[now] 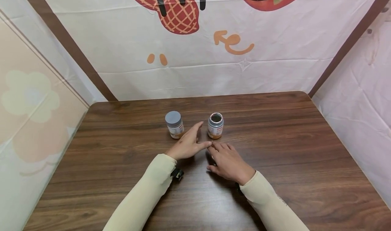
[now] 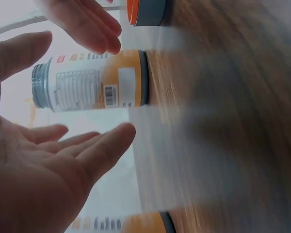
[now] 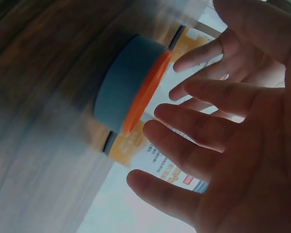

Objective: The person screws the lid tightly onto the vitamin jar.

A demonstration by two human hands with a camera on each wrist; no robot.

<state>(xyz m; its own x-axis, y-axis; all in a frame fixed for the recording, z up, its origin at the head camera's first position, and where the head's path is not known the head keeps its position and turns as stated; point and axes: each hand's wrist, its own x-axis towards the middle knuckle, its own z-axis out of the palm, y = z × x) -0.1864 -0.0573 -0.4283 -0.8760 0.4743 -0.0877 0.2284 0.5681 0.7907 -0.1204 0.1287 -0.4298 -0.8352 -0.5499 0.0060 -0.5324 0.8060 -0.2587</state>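
Note:
A small jar [image 1: 215, 130] with a white and orange label stands upright and uncapped, ragged foil round its mouth. To its left is a similar jar [image 1: 175, 130] with a grey-blue lid on. My left hand [image 1: 187, 145] hovers between and in front of them, fingers extended, holding nothing. My right hand [image 1: 228, 161] is over the table in front of the uncapped jar, fingers spread and loosely bent. Beside its fingers a loose grey-blue lid [image 3: 120, 87] lies with its orange inner side up; the right hand mostly hides it in the head view. Contact with it cannot be made out.
Both jars stand on a brown wood-grain table [image 1: 290, 139] with rounded far corners. A printed white cloth [image 1: 122, 54] hangs behind the far edge, and further cloth panels stand at the left and right sides.

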